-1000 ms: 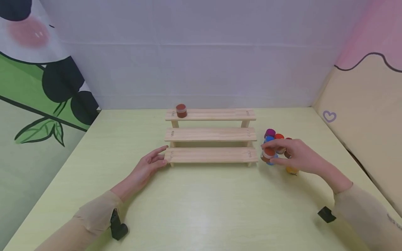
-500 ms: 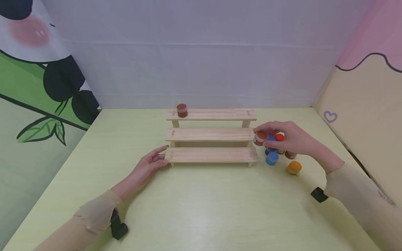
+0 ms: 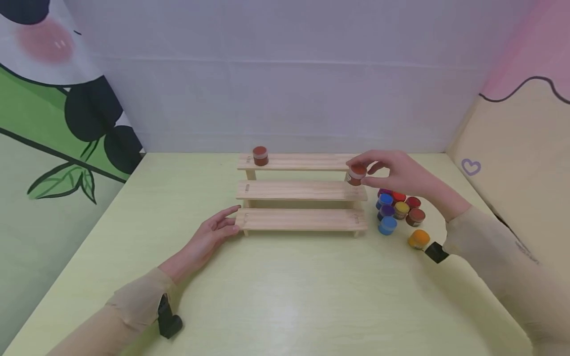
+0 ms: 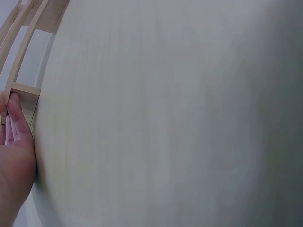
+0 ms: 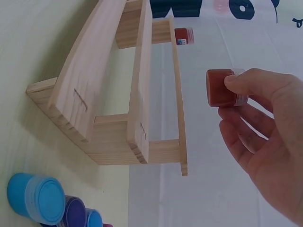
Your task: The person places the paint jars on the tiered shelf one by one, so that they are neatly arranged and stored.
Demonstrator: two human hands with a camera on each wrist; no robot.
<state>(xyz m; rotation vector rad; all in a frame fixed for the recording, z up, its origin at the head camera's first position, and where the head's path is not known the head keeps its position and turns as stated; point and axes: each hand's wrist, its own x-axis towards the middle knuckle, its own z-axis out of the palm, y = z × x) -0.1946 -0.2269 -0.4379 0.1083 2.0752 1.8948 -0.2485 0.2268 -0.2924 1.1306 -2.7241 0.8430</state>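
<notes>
A three-tier wooden rack [image 3: 303, 190] stands on the table, with one reddish-brown jar [image 3: 260, 155] at the left of its top tier. My right hand [image 3: 401, 173] pinches another reddish-brown jar [image 3: 356, 175] between thumb and fingers, in the air by the right end of the upper tiers. The right wrist view shows that held jar [image 5: 221, 88] in the hand [image 5: 270, 113], apart from the rack [image 5: 113, 137]. With fingers extended, my left hand [image 3: 209, 240] touches the left end of the bottom tier. In the left wrist view the hand [image 4: 16, 151] is against the rack's end [image 4: 26, 90].
Right of the rack several small paint jars are clustered, among them a light blue one [image 3: 387, 225], a yellow one [image 3: 401, 210] and a brown one [image 3: 415, 217]. An orange jar [image 3: 419, 239] lies nearer the front. A pale cloth wall [image 3: 294, 99] rises behind the table.
My right hand has carried its jar up and leftward, from over the clustered jars to beside the rack's upper tiers. My left hand has stayed at the rack's left end.
</notes>
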